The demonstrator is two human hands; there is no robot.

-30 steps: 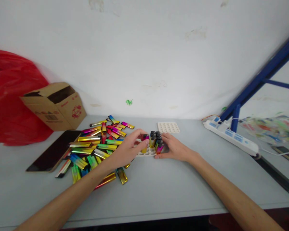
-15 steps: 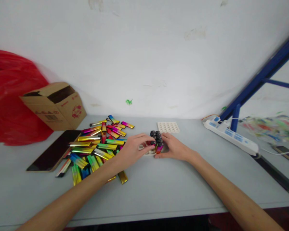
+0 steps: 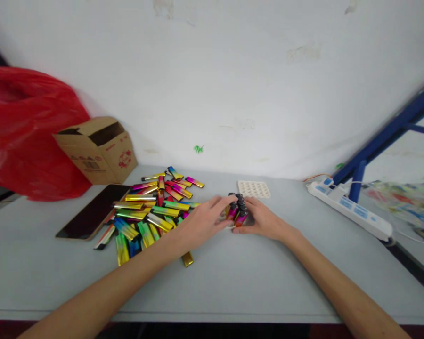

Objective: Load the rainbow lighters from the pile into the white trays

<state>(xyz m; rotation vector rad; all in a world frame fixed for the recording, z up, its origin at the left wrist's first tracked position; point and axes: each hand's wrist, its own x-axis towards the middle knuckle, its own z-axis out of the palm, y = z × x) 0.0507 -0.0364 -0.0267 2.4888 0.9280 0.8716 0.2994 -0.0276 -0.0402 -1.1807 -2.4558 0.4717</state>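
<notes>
Colourful metallic lighters (image 3: 240,217) with black tops stand upright in a tight cluster between my hands. A white holed tray is mostly hidden beneath them. From the left, my left hand (image 3: 203,221) has its thumb and fingers closed around a pink-orange lighter (image 3: 232,212) at the cluster's side. Against the right side, my right hand (image 3: 261,219) curves around the group, thumb at the near side and fingers behind. To the left of my left hand lies a loose pile of shiny lighters (image 3: 167,211), in yellow, green, blue, red and purple.
Near the wall lies another white holed tray (image 3: 253,189). A dark flat panel (image 3: 92,214), a cardboard box (image 3: 101,153) and a red plastic bag (image 3: 31,136) are at the left. A white power strip (image 3: 351,209) and blue metal frame (image 3: 385,141) stand at the right.
The left hand has brought a lighter in against the cluster, where it now stands upright in the near row. My right hand keeps its place; the whole view has shifted slightly.
</notes>
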